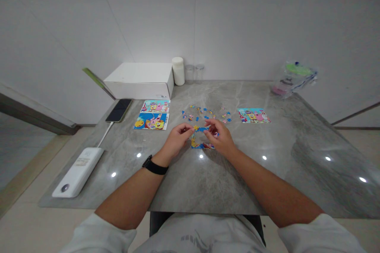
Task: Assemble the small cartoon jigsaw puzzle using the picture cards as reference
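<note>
A partly joined jigsaw puzzle lies flat on the table between my hands, its border framing a bare middle. My left hand, with a black watch band at the wrist, pinches a small yellow puzzle piece at the puzzle's upper left corner. Over the right side hovers my right hand, thumb and forefinger curved with a gap between their tips, close to the blue top edge. It covers part of that side. Loose puzzle pieces are scattered just beyond both hands.
Two cartoon picture cards lie at left, another card at right. Behind are a white box, white bottle and two glasses. A phone is cabled to a power bank. A plastic bag sits back right.
</note>
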A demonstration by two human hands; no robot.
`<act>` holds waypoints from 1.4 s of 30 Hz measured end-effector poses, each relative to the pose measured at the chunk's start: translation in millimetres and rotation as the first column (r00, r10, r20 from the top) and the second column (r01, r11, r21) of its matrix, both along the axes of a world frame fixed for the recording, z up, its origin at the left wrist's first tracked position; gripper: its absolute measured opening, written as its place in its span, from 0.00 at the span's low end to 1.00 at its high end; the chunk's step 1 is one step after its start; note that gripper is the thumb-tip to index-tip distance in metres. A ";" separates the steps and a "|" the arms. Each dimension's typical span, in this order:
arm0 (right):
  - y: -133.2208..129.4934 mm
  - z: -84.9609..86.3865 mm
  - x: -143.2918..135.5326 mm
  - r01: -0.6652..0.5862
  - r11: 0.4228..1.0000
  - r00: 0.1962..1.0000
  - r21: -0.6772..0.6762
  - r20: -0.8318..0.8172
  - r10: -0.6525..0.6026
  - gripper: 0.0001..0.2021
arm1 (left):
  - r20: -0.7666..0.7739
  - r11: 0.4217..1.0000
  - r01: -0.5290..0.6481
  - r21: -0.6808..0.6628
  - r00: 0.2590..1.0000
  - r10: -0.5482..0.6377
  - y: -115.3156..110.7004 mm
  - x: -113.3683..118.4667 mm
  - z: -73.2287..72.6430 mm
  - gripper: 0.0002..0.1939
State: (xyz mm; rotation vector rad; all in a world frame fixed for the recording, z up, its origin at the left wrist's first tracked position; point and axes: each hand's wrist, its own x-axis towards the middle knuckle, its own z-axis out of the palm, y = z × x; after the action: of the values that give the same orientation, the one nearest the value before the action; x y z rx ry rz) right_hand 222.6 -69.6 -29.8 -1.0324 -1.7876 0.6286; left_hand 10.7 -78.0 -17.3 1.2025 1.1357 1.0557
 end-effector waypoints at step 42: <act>2.3 -13.3 -1.9 -0.279 0.957 0.798 0.076 0.573 0.187 0.05 | -0.869 0.805 0.508 0.308 0.495 0.020 -13.3 -22.6 8.8 0.07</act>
State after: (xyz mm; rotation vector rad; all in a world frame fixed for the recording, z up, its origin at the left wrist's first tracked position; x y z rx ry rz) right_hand 220.6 -67.3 -43.1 -0.9517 -2.4726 0.3293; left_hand -11.9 -91.3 -8.4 2.4587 1.3272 0.4924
